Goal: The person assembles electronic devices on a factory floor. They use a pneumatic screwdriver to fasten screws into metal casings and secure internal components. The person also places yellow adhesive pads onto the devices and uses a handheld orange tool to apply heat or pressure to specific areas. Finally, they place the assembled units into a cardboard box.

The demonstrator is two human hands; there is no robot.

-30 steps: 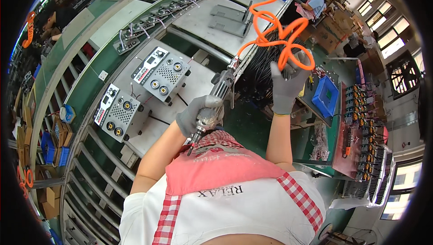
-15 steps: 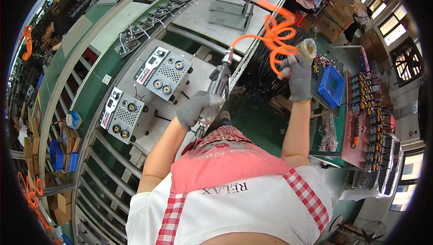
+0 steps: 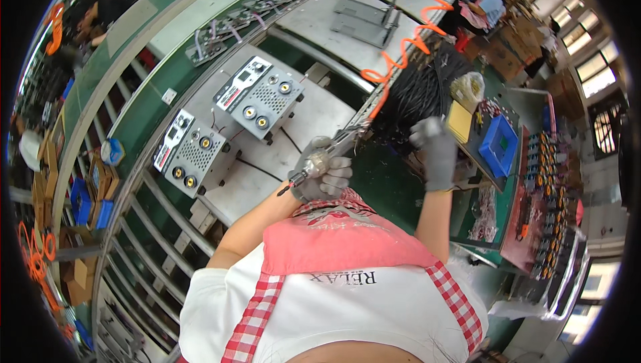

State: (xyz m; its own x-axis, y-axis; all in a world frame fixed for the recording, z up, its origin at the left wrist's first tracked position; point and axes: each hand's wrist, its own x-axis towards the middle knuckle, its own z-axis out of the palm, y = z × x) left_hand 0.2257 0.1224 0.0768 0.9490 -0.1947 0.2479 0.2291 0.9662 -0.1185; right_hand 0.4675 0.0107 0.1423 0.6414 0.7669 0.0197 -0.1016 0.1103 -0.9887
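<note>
Head view shows me the left hand (image 3: 322, 174) in a grey glove, fingers curled tight round the body of a pneumatic screwdriver (image 3: 325, 156), which lies across the palm with its dark bit end poking out toward the lower left and its hose end aimed up to the right. An orange coiled air hose (image 3: 408, 42) runs from that end up and away over the bench. My right hand (image 3: 435, 152), gloved too, is raised well apart from the tool, over by the yellow pad (image 3: 459, 121) and blue bin (image 3: 499, 145) on the side bench; I cannot tell from here whether its fingers grip anything or merely rest half-curled.

On the white work table (image 3: 314, 112) two grey control units (image 3: 259, 98) (image 3: 190, 153) lie face-up, knobs showing, black leads trailing from them. The screwdriver is held off both, nearer my chest than either unit, its bit touching nothing. I would judge the fastening on these units is not under way at this instant; I cannot tell whether any screws are already in, they are too small to see
</note>
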